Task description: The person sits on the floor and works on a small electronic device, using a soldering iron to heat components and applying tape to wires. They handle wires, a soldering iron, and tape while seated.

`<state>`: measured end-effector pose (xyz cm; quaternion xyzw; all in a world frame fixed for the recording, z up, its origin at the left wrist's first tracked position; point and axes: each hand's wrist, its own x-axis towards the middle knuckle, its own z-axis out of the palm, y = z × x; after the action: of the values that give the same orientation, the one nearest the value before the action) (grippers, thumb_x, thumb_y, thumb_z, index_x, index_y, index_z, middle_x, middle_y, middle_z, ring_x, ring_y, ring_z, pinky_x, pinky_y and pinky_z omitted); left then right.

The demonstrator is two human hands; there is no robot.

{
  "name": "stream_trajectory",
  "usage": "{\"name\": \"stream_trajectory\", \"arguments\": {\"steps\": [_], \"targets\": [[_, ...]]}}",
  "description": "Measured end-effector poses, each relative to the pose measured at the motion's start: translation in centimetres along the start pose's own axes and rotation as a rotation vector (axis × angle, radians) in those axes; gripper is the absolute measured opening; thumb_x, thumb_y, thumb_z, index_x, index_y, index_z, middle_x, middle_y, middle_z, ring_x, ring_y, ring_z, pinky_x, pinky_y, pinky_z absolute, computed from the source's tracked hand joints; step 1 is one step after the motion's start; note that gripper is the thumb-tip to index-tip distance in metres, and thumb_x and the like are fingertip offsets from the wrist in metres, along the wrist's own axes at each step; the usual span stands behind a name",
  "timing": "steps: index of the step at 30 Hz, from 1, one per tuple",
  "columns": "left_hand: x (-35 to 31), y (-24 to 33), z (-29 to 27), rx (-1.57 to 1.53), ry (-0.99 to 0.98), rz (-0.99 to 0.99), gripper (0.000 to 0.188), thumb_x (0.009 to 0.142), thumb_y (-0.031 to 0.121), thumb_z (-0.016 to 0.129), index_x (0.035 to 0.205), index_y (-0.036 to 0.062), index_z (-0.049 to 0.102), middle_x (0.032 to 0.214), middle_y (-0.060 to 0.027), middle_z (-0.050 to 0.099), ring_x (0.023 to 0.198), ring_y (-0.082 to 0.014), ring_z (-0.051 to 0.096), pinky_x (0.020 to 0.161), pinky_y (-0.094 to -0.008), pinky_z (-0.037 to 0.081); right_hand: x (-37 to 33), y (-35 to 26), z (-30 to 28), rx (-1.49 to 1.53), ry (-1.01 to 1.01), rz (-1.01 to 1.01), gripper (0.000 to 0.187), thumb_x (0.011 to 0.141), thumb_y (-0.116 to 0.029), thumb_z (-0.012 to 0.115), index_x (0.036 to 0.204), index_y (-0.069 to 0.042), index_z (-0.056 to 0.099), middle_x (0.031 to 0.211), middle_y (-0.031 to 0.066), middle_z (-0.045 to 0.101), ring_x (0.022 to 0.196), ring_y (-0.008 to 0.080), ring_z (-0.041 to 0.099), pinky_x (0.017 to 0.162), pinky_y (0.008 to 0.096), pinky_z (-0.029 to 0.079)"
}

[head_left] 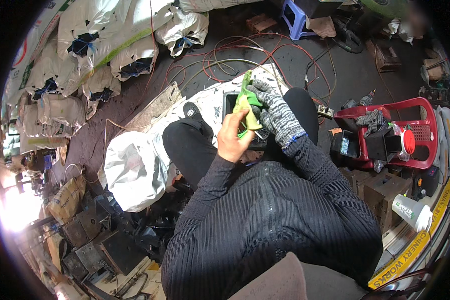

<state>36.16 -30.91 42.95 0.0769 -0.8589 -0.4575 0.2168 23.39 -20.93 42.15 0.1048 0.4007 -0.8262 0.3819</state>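
Observation:
Between my knees I hold a limp piece in bright green and yellow-green (246, 100), cloth-like in look; its exact kind I cannot make out. My left hand (233, 134) is bare and pinches its lower end with thumb and fingers. On my right hand (276, 111) is a grey knitted glove, its fingers curled against the green side of the piece. A black bin (228, 102) stands right below both hands, mostly hidden by them. A small pale tip shows beside my left fingers, too small to name.
White sacks (92, 37) with black contents pile up at the far left. A white plastic bag (137, 170) lies by my left knee. Red and pale hoses (220, 62) coil on the floor ahead. At right, a red plastic chair (425, 117) carries black bins and a grey glove.

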Motion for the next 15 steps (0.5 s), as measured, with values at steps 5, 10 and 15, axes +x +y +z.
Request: {"name": "stream_trajectory", "arguments": {"steps": [5, 10, 15], "targets": [[0.7, -2.3, -0.8, -0.326, -0.034, -0.183, 0.025, 0.085, 0.003, 0.055, 0.111, 0.0032, 0.059, 0.1, -0.0059, 0.062, 0.091, -0.0164, 0.06, 0.082, -0.0286, 0.047, -0.7, 0.2, -0.8, -0.354, -0.157, -0.291, 0.036, 0.094, -0.016, 0.049, 0.128, -0.005, 0.043, 0.117, 0.0127, 0.057, 0.104, 0.0216, 0.057, 0.09, 0.0325, 0.048], [2.0, -5.0, -3.1, -1.305, 0.209, -0.611, 0.024, 0.092, 0.018, 0.042, 0.103, 0.0028, 0.056, 0.097, -0.0094, 0.063, 0.088, -0.0208, 0.063, 0.08, -0.0358, 0.052, -1.0, -1.7, -1.6, 0.163, -0.308, -0.081, 0.045, 0.1, -0.028, 0.027, 0.138, -0.004, 0.024, 0.139, 0.0201, 0.035, 0.122, 0.0324, 0.044, 0.097, 0.0425, 0.041], [1.5, -7.3, -4.0, -1.622, 0.151, -0.739, 0.025, 0.092, 0.023, 0.044, 0.097, 0.0034, 0.058, 0.091, -0.0076, 0.064, 0.082, -0.0215, 0.063, 0.075, -0.0353, 0.052, -1.1, -2.8, -2.5, 0.006, -0.05, -0.052, 0.044, 0.094, -0.033, 0.05, 0.125, -0.002, 0.046, 0.108, 0.0135, 0.057, 0.082, 0.019, 0.058, 0.068, 0.0292, 0.05]]}}
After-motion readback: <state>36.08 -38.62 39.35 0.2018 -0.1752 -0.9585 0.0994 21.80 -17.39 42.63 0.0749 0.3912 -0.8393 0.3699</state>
